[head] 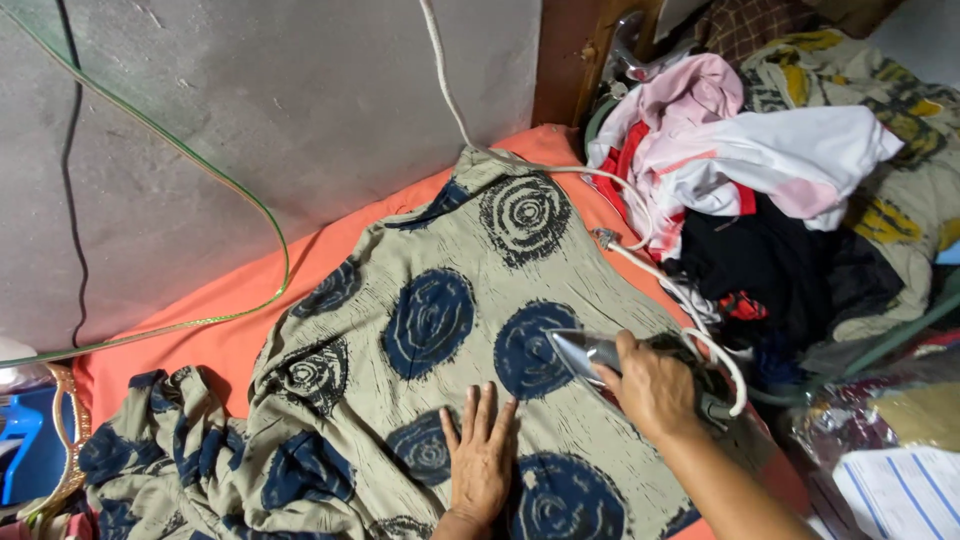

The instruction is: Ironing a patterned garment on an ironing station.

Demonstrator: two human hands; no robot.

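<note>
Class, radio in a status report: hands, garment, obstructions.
Right hand gripping iron on patterned garment. Left hand flat, open, on cloth. White cord trails beside laundry pile.

In the bottom right corner, a white sheet of paper lies flat, and the edge of the picture cuts it. It has the shape of a rectangle and is tilted a little. Thin blue lines divide it into boxes like a form, and small dark print fills some of the boxes. Just above it is a clear plastic bag, crumpled and shiny, with something yellowish brown inside; what is inside cannot be told. Both are to the right of the orange surface. No screen and no sign is visible.
</note>
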